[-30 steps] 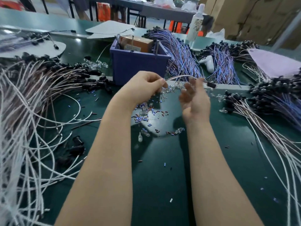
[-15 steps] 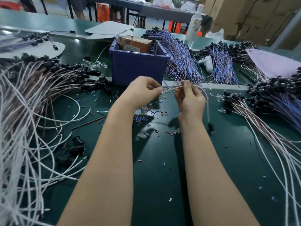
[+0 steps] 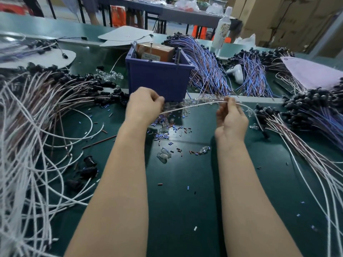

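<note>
At mid-frame the left hand [image 3: 143,106] pinches one end of a white wire [image 3: 187,107]. The right hand [image 3: 232,117] grips it further along, above the green bench [image 3: 185,201].

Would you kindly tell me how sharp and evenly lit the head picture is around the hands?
Head view: left hand and right hand on the white wire are sharp; the white cable pile at the left edge is blurred and bowed; the glossy green table mirrors the forearms.
</note>
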A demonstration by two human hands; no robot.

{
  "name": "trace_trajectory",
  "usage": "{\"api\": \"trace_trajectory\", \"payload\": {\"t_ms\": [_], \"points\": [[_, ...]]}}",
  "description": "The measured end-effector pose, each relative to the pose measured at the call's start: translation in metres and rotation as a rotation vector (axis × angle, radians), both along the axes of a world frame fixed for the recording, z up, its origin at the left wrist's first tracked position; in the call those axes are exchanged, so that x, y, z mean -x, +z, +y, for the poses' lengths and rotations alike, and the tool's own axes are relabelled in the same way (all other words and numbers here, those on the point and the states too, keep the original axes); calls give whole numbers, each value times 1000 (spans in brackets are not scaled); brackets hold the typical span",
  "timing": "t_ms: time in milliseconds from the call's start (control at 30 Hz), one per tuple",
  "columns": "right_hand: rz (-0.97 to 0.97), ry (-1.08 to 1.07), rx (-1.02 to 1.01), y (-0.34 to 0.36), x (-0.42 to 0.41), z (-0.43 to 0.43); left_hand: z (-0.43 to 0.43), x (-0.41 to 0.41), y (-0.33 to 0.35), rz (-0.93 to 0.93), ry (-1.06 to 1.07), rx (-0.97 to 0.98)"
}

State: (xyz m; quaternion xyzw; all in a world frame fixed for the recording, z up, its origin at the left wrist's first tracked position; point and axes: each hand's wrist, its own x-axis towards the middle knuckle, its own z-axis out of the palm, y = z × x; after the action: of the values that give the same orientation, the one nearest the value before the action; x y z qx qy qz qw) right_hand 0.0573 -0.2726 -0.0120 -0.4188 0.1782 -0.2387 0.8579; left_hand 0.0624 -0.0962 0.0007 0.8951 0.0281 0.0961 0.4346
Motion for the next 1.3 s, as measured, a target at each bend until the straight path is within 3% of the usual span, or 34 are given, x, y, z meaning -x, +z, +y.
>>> {"api": "trace_trajectory", "payload": {"t_ms": [67, 233, 333, 533, 800, 900, 967, 1033, 1167, 1300], "points": [[8, -16, -31, -2, 0, 1, 5, 1, 3, 59, 98, -52], [20, -84, -79, -2, -3, 1, 5, 11, 11, 263, -282, -150], [22, -92, -154, -5, -2, -7, 9, 14, 14, 278, -340, -204], [84, -150, -157, -6, -3, -11, 28, 10, 18, 140, -1, 46], [76, -227, -237, -4, -1, -13, 28, 9, 20, 65, 121, 334], [52, -247, -329, -3, 1, -19, 39, 5, 18, -52, 287, 424], [25, -260, -391, -1, 1, -23, 48, 2, 19, -157, 423, 420], [18, -240, -430, -1, 2, -20, 48, 0, 19, -171, 470, 275], [-24, -188, -550, 2, 3, -14, 28, 5, 22, 54, 143, 93], [-52, -143, -607, 3, 3, -16, 8, 18, 30, 428, -391, 219]]}}
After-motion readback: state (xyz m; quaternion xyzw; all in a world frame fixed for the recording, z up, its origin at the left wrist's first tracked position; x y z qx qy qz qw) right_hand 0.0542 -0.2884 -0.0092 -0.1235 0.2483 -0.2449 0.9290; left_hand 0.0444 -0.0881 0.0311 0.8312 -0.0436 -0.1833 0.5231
